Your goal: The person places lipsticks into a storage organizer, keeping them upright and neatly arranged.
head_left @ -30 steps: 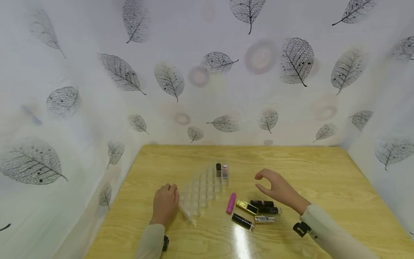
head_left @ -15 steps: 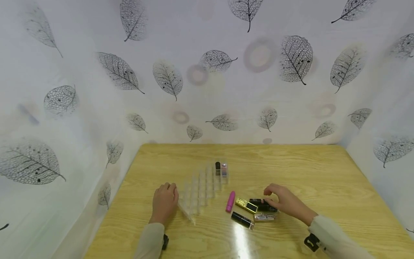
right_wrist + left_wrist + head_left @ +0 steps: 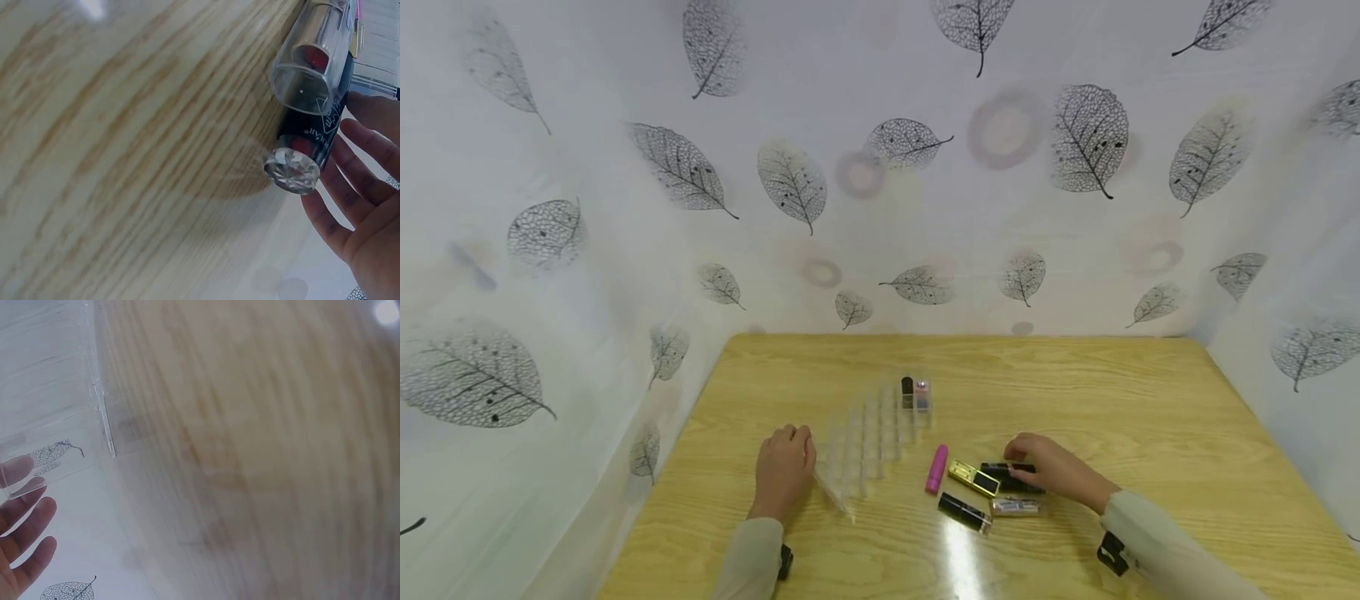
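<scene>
My left hand (image 3: 784, 471) rests at the left end of a clear stepped cosmetics organizer (image 3: 871, 442). In the left wrist view its loosely bent fingers (image 3: 39, 519) lie at the clear wall, one seen through it. My right hand (image 3: 1060, 471) reaches down over two black lipsticks (image 3: 994, 469), thumb on the near side and fingers beyond, pinching the farther tube. The right wrist view shows these fingers (image 3: 331, 219) behind a black tube (image 3: 312, 128) with a faceted clear end. Beside it lies a silver lipstick (image 3: 315, 56) with a clear cap.
Left of the right hand lie a gold-and-black lipstick (image 3: 973, 478), a pink tube (image 3: 936, 469) and another black lipstick (image 3: 964, 512). A black-capped bottle (image 3: 907, 393) and a pinkish one (image 3: 922, 396) stand in the organizer's far end. Leaf-print cloth (image 3: 925, 208) surrounds the wooden table (image 3: 1075, 375).
My right hand has come down from above the table onto the black lipsticks, then shifted slightly left, its fingers closing in. The left hand has stayed at the organizer.
</scene>
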The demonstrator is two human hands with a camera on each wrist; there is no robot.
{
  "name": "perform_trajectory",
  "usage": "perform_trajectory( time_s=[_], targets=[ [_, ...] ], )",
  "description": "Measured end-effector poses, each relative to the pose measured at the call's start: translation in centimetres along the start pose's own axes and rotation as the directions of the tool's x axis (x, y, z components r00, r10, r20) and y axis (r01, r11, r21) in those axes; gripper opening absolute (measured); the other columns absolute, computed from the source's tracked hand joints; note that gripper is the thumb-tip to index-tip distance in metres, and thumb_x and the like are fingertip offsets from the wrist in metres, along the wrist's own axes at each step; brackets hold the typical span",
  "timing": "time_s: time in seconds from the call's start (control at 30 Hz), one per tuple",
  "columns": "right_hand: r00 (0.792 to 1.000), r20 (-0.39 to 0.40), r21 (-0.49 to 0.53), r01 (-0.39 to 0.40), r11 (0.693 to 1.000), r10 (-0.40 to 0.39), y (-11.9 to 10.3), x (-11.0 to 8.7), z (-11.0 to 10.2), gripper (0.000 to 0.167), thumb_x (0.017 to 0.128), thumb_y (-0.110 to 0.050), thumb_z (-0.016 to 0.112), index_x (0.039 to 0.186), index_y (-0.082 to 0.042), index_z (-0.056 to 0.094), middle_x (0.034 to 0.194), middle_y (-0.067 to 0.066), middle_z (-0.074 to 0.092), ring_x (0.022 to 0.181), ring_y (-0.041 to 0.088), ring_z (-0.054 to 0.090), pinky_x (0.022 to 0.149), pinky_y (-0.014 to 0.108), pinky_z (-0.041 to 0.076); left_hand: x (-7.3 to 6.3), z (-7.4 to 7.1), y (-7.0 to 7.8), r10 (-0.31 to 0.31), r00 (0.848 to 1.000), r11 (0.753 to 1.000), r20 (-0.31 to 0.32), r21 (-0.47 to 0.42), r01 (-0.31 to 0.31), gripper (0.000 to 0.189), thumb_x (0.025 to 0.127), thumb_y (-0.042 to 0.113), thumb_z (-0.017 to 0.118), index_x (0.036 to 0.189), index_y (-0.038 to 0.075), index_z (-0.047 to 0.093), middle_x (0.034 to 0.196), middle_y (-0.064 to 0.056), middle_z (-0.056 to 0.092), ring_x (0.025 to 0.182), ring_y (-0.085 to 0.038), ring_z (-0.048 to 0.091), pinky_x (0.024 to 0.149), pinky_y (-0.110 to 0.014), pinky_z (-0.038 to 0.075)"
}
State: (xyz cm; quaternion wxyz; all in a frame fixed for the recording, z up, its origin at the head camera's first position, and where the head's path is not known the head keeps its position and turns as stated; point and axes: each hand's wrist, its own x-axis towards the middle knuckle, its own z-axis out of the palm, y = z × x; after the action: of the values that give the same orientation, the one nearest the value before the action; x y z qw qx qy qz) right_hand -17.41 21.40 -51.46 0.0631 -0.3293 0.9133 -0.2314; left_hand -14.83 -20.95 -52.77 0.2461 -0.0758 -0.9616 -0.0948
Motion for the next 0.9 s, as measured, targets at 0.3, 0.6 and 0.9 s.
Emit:
perform_trajectory(
  time_s=[0.3, 0.6, 0.9],
  targets=[
    [0.999, 0.034, 0.047, 0.021, 0.999, -0.022, 0.4, 0.5, 0.4, 0.014, 0.082, -0.009, 0.069, 0.095, -0.007, 0.065, 0.087, 0.000, 0.063, 0.076, 0.008, 0.060, 0.066, 0.026, 0.051, 0.0, 0.0, 0.0, -0.013, 1.000, 1.000, 0.021, -0.003, 0.013, 0.007, 0.086, 0.012, 0.062, 0.087, 0.007, 0.065, 0.079, -0.008, 0.062, 0.071, -0.024, 0.059, 0.067, -0.041, 0.050],
    [0.998, 0.063, -0.012, 0.013, 1.000, -0.012, 0.1, 1.0, 0.4, 0.015, 0.081, -0.012, 0.071, 0.094, -0.008, 0.066, 0.086, -0.002, 0.064, 0.075, 0.007, 0.058, 0.067, 0.028, 0.050, 0.0, -0.1, 0.1, -0.016, 1.000, 1.000, 0.021, 0.002, 0.016, 0.006, 0.085, 0.012, 0.063, 0.087, 0.006, 0.064, 0.078, -0.008, 0.062, 0.070, -0.023, 0.059, 0.066, -0.041, 0.050],
    [0.998, 0.062, -0.055, 0.027, 0.998, -0.023, 0.2, 1.3, 0.5, 0.011, 0.082, -0.014, 0.070, 0.092, -0.009, 0.069, 0.084, -0.005, 0.060, 0.072, 0.004, 0.054, 0.065, 0.027, 0.049, 0.0, 0.0, 0.0, -0.016, 1.000, 1.000, 0.024, -0.001, 0.017, 0.006, 0.086, 0.012, 0.062, 0.087, 0.006, 0.065, 0.080, -0.008, 0.062, 0.071, -0.024, 0.059, 0.068, -0.042, 0.050]
  ],
)
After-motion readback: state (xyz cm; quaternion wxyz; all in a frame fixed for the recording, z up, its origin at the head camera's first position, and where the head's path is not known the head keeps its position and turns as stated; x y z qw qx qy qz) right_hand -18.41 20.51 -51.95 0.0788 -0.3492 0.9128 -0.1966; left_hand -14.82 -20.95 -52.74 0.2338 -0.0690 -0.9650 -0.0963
